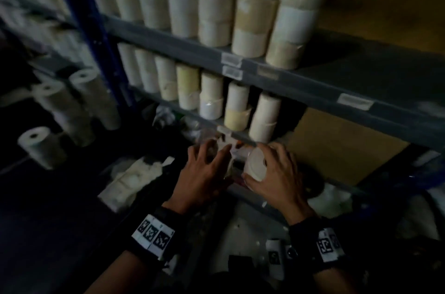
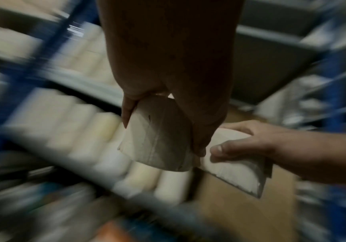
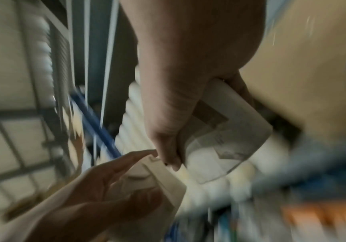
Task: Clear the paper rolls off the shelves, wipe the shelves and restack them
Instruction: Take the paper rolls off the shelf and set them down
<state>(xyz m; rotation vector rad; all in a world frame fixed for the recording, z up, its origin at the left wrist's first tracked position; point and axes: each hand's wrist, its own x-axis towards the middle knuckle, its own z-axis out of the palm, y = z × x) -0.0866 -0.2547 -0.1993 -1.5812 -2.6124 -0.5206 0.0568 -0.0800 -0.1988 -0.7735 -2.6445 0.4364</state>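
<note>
Low in front of the rack, each hand holds a pale paper roll, side by side. My left hand (image 1: 216, 159) grips one roll (image 2: 157, 135) with fingers curled over its top, and my right hand (image 1: 258, 163) grips a white roll (image 1: 255, 166) end-on, thumb below. Both wrist views are blurred; the right wrist view shows the right hand's roll (image 3: 226, 139) and the left hand's roll (image 3: 157, 180) almost touching. Just beyond the hands, stacked rolls (image 1: 237, 110) line the middle shelf (image 1: 168, 104). Taller stacks (image 1: 214, 4) fill the left part of the upper shelf (image 1: 168, 38).
A cardboard box (image 1: 342, 147) stands on the lower shelf to the right of the hands. A blue upright (image 1: 96, 29) splits this rack from the left one, which holds loose rolls (image 1: 79, 106). A wrapped pack of rolls (image 1: 130, 178) lies low on the left, crumpled plastic (image 1: 163, 115) behind it.
</note>
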